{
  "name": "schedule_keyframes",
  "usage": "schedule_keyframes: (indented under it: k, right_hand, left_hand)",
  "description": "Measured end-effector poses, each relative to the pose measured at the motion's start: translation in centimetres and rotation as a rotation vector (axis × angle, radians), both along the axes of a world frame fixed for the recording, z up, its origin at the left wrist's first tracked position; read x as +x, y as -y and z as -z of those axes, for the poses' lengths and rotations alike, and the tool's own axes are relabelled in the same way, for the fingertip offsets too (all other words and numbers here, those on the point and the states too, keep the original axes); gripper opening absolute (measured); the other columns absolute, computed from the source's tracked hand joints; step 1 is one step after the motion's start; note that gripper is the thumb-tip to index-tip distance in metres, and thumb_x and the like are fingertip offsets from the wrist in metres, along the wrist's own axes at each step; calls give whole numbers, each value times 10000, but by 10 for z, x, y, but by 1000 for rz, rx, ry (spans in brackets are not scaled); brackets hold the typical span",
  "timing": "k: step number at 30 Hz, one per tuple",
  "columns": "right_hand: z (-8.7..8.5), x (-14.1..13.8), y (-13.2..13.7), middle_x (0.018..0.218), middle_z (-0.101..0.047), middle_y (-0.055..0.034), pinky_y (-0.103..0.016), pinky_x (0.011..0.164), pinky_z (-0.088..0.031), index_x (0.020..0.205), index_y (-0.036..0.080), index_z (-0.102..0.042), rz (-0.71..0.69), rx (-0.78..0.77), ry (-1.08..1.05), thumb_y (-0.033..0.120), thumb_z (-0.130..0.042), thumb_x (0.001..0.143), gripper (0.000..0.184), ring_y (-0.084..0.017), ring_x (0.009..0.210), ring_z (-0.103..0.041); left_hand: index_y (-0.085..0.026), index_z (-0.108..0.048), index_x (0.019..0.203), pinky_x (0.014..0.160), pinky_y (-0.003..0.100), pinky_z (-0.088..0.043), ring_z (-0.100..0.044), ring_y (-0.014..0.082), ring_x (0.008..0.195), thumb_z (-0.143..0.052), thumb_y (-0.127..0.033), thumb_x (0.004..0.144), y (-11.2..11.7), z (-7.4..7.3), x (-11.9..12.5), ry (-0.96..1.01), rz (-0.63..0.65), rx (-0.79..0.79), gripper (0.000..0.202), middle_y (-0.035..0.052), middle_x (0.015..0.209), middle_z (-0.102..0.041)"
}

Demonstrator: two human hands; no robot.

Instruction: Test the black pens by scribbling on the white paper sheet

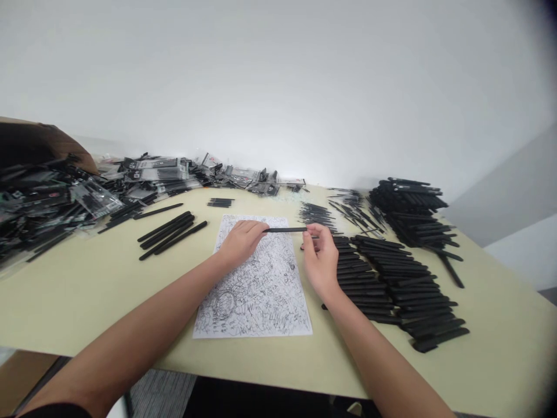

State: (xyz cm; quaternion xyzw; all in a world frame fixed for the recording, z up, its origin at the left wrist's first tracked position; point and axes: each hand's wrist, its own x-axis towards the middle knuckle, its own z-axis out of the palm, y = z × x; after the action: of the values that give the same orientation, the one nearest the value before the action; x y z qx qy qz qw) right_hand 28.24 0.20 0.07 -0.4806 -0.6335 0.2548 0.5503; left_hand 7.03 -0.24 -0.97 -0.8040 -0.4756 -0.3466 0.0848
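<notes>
A black pen is held level between both hands above a sheet of paper covered in dark scribbles. My left hand is closed around the pen's left end. With thumb and fingers, my right hand pinches its right end. Just beside the right hand lie rows of black pens on the table. Left of the paper rest several loose black pens. Beyond the right hand is a group of thin dark refills or rods.
Clear plastic packets with black contents are heaped along the back and left, by a cardboard box. A tall stack of black pens stands at the back right. Short black pieces lie behind the paper on the pale yellow table.
</notes>
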Motion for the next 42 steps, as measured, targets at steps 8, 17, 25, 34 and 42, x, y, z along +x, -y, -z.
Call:
schedule_keyframes:
  k: [8,17,25,34,42]
  right_hand:
    - [-2,0,1,917,-639,-46,-307,647,-475,1024,200,-579,-4,-40,-15,420,-522,888,264,-153,662,-583]
    - [4,1,-2,898,-617,-30,-309,669,-471,1022,212,-548,-41,-91,-39,445,-506,893,269,-151,674,-564]
    - [5,2,-2,879,-599,-16,-307,713,-447,997,227,-514,-68,-142,-21,444,-479,899,240,-163,724,-552]
    - [-5,1,6,592,-432,50,-269,596,-309,712,230,-426,-41,-159,162,457,-379,944,328,-142,573,-432]
    - [-3,1,4,608,-475,32,-263,603,-319,661,215,-462,-61,-104,180,508,-366,954,425,-136,587,-447]
  left_hand:
    - [-195,-593,1075,863,371,-481,-645,205,972,-416,-261,985,0,0,-1,-11,-7,38,209,82,1011,-708]
    - [-192,-593,1081,870,366,-470,-635,205,988,-405,-272,988,-1,1,-1,-7,-14,37,224,88,1023,-700]
    - [-186,-590,1081,854,360,-472,-638,205,974,-414,-267,987,-1,1,-1,-14,-7,72,216,82,1014,-706]
    - [-185,-592,1061,840,348,-469,-642,200,957,-421,-255,985,-1,0,-1,-36,-15,116,200,70,1005,-714]
    - [-193,-583,1081,857,363,-460,-635,206,977,-388,-264,992,1,-2,0,-26,-29,30,226,78,1033,-703]
